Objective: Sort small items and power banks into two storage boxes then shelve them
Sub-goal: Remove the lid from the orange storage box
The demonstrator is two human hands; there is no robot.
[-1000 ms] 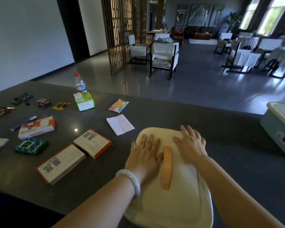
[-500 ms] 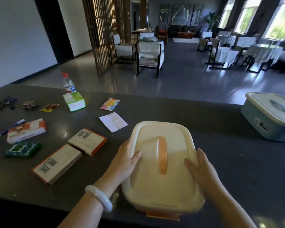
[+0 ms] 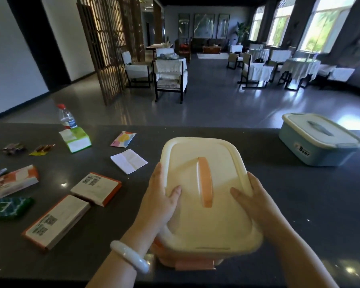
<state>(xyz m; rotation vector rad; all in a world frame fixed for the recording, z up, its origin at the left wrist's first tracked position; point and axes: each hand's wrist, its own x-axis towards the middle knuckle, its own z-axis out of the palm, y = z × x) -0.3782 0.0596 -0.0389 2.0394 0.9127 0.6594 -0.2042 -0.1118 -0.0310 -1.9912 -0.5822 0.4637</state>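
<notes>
Cream plastic box (image 3: 208,204), rounded-rectangular, smooth lid, orange strap handle (image 3: 205,181); left hand (image 3: 161,202) and right hand (image 3: 252,200) clamp its sides

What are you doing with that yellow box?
A person holds the yellow box by its lid with both hands, the left hand and right hand gripping its sides, thumbs on top. The lid is on. A blue box, also closed, sits off to the right on the table. The flat orange-edged boxes, packets and other small things lie spread on the left, none put away yet.
</notes>
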